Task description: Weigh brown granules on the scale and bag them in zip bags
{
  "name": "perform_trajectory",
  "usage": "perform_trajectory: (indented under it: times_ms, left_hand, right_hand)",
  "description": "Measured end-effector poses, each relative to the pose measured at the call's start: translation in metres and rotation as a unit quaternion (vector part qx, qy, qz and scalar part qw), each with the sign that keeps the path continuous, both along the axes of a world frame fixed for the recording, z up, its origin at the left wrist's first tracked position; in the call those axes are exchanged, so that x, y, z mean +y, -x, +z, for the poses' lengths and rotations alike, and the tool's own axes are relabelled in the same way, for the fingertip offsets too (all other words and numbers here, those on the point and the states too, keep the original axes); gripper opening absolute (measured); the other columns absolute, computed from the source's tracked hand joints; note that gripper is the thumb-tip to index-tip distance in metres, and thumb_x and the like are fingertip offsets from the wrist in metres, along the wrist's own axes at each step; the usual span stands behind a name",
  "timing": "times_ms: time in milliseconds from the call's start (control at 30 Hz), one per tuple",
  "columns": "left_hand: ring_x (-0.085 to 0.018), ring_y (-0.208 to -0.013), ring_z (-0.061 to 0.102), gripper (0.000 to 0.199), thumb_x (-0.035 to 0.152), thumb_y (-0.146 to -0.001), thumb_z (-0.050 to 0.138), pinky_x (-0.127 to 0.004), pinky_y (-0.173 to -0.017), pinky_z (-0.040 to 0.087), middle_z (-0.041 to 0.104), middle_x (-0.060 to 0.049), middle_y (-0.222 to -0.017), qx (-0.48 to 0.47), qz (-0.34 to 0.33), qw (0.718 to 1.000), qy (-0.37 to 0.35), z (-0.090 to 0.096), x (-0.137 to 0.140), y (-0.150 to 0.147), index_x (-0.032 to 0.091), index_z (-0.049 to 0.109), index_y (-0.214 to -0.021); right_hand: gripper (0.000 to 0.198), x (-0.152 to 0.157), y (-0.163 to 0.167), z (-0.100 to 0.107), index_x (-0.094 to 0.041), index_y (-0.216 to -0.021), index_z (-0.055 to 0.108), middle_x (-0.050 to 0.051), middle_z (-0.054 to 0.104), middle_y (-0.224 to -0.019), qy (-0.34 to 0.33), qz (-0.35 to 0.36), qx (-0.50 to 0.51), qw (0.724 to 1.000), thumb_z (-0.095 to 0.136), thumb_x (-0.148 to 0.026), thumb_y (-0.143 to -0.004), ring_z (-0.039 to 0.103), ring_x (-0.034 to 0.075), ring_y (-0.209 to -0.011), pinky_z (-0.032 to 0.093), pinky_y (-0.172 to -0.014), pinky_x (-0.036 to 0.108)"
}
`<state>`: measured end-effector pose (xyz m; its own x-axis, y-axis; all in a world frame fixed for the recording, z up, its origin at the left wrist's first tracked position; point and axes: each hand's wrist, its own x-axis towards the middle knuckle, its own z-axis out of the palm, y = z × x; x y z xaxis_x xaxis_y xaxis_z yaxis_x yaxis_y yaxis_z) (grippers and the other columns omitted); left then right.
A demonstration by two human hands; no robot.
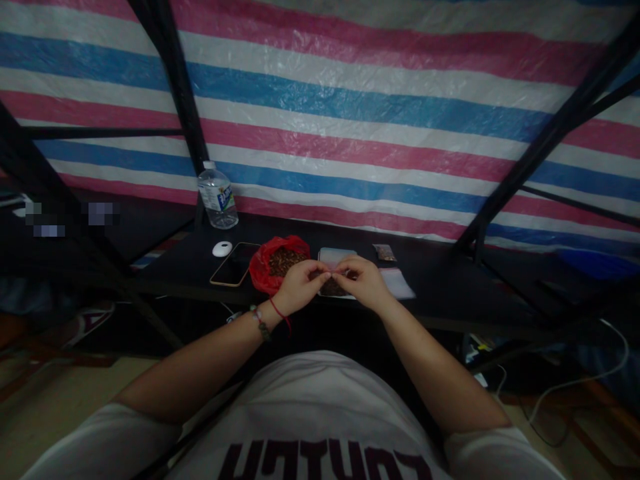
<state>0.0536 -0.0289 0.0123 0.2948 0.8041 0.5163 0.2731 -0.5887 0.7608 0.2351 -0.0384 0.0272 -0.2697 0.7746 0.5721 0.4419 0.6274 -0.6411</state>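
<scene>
Running crosswise between left hand [299, 283] and right hand [366, 283], bag's top edge [332, 269]

A makeshift work booth
Striped plastic sheeting [350, 140] forms the back wall, dark metal posts [170, 67] frame a black tabletop [435, 270], and a loose white cable [627, 350] loops below.

Glossy, wrinkled plastic for the sheeting [350, 147]; thin, crinkled plastic for the red bag [259, 270] – rough brown bits [286, 261] within. Smooth clear plastic bottle [214, 200], matt cloth shirt [320, 393], matt black counter [445, 287] – possibly laminate, too dim to tell.
</scene>
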Motion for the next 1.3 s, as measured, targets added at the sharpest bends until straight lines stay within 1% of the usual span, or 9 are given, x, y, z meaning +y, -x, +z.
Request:
perform_trajectory:
  times_ms: [333, 533, 733, 800, 867, 967, 1033, 1133, 1300]
  left_hand:
    - [-0.019, -0.078, 0.064, 0.017, 0.033, -0.081, 0.063, -0.029, -0.074, 0.048, 0.071, -0.005, -0.083, 0.029, 0.012, 0.999, -0.016, 0.001, 0.009, 0.005, 0.018, 0.071, -0.081]
    - [-0.019, -0.077, 0.064, 0.017, 0.033, -0.080, 0.064, -0.029, -0.074, 0.048, 0.072, -0.006, -0.083, 0.023, 0.019, 0.999, -0.024, 0.008, 0.014, 0.012, 0.018, 0.072, -0.081]
    - [-0.019, -0.074, 0.064, 0.021, 0.038, -0.076, 0.068, -0.029, -0.071, 0.048, 0.072, -0.006, -0.078, -0.012, 0.015, 1.000, 0.010, 0.010, 0.015, 0.015, 0.017, 0.072, -0.077]
    - [-0.018, -0.070, 0.063, 0.023, 0.040, -0.074, 0.070, -0.028, -0.068, 0.048, 0.070, -0.005, -0.074, -0.039, 0.018, 0.999, 0.031, 0.009, 0.014, 0.014, 0.016, 0.071, -0.075]
    - [-0.015, -0.063, 0.060, 0.026, 0.041, -0.072, 0.071, -0.026, -0.062, 0.047, 0.067, -0.003, -0.068, -0.075, 0.016, 0.995, 0.064, 0.009, 0.013, 0.012, 0.015, 0.069, -0.073]
    - [-0.012, -0.056, 0.056, 0.029, 0.043, -0.071, 0.071, -0.024, -0.056, 0.046, 0.063, 0.000, -0.065, -0.144, 0.004, 0.982, 0.122, 0.009, 0.010, 0.009, 0.015, 0.063, -0.073]
    - [-0.012, -0.058, 0.057, 0.032, 0.045, -0.070, 0.071, -0.024, -0.057, 0.048, 0.062, 0.000, -0.067, -0.196, 0.000, 0.970, 0.141, 0.010, 0.008, 0.006, 0.015, 0.060, -0.074]
    - [-0.012, -0.065, 0.059, 0.034, 0.046, -0.069, 0.073, -0.025, -0.061, 0.050, 0.063, 0.001, -0.072, -0.240, -0.022, 0.958, 0.154, 0.011, 0.008, 0.005, 0.015, 0.058, -0.077]
    - [-0.018, -0.082, 0.064, 0.044, 0.036, -0.063, 0.080, -0.030, -0.077, 0.051, 0.070, -0.006, -0.092, -0.160, -0.087, 0.968, 0.173, 0.009, 0.012, 0.007, 0.013, 0.066, -0.098]
  right_hand:
    - [0.014, 0.002, -0.009, 0.007, -0.020, -0.064, 0.068, 0.002, 0.063, -0.069, -0.004, -0.036, 0.021, 0.999, 0.073, -0.030, -0.073, 0.058, 0.016, -0.066, 0.043, -0.056, 0.025]
    - [0.012, 0.002, -0.013, 0.016, -0.020, -0.066, 0.068, 0.003, 0.064, -0.072, -0.023, -0.026, 0.035, 0.999, 0.070, -0.028, -0.075, 0.059, 0.016, -0.070, 0.045, -0.059, 0.027]
    - [0.019, 0.004, -0.010, 0.008, -0.020, -0.063, 0.063, 0.002, 0.061, -0.071, -0.001, -0.053, 0.079, 0.995, 0.071, -0.034, -0.074, 0.058, 0.017, -0.070, 0.046, -0.061, 0.027]
    - [0.020, 0.005, -0.008, 0.003, -0.020, -0.068, 0.061, 0.002, 0.061, -0.075, 0.026, -0.036, 0.124, 0.991, 0.071, -0.036, -0.074, 0.058, 0.016, -0.072, 0.048, -0.064, 0.027]
    - [0.024, 0.004, -0.004, -0.001, -0.021, -0.087, 0.062, 0.003, 0.064, -0.091, 0.080, 0.009, 0.153, 0.985, 0.072, -0.038, -0.072, 0.062, 0.016, -0.079, 0.051, -0.069, 0.027]
    - [0.055, 0.002, 0.002, -0.005, -0.024, -0.116, 0.055, 0.005, 0.064, -0.111, 0.174, 0.077, 0.152, 0.970, 0.078, -0.036, -0.067, 0.065, 0.018, -0.092, 0.053, -0.077, 0.030]
    - [0.053, 0.002, 0.005, -0.006, -0.022, -0.115, 0.058, 0.005, 0.067, -0.105, 0.223, 0.092, 0.135, 0.961, 0.078, -0.036, -0.068, 0.066, 0.019, -0.089, 0.054, -0.075, 0.030]
    - [0.036, 0.003, 0.004, -0.007, -0.018, -0.098, 0.066, 0.003, 0.070, -0.087, 0.264, 0.085, 0.104, 0.955, 0.076, -0.038, -0.070, 0.066, 0.018, -0.074, 0.054, -0.065, 0.029]
    - [0.029, 0.002, -0.001, -0.005, -0.019, -0.091, 0.068, 0.002, 0.071, -0.081, 0.299, 0.134, 0.111, 0.938, 0.070, -0.044, -0.076, 0.066, 0.015, -0.067, 0.053, -0.059, 0.025]
